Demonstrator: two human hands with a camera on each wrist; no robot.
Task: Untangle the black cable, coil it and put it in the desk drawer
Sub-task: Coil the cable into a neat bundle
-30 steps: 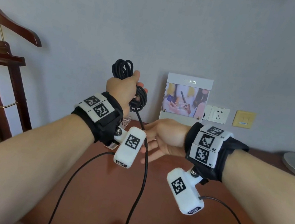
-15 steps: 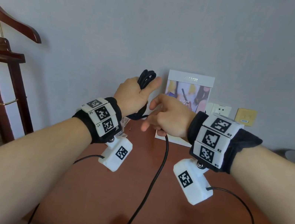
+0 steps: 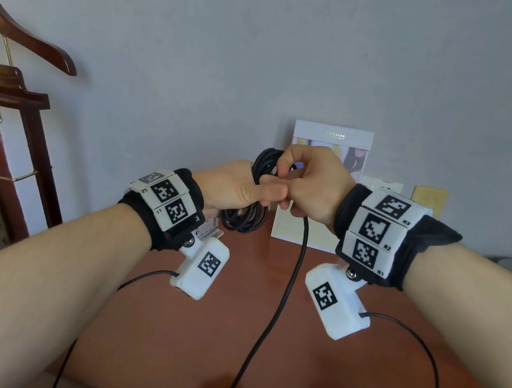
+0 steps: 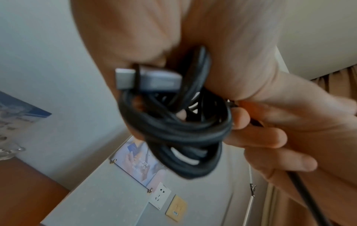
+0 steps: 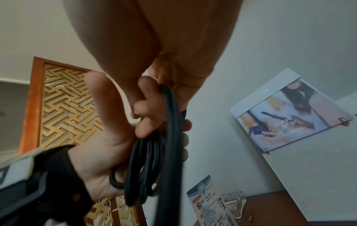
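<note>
The black cable is mostly wound into a coil that my left hand grips through its middle, held up above the desk. My right hand meets it at the coil's top, its fingers curled round the free strand, which hangs down past the desk's front edge. The left wrist view shows the coil with a grey USB plug tucked against the palm. In the right wrist view the strand runs over the loops in my left palm. No drawer is in view.
A red-brown desk lies below the hands. A wooden valet stand with a hanger is at the left. A picture board and wall sockets are behind. A glass ashtray and a leaflet card sit at the desk's back.
My right hand has risen from below the coil to its top, bringing the loose strand with it. My left hand has come lower and turned, the coil still in it.
</note>
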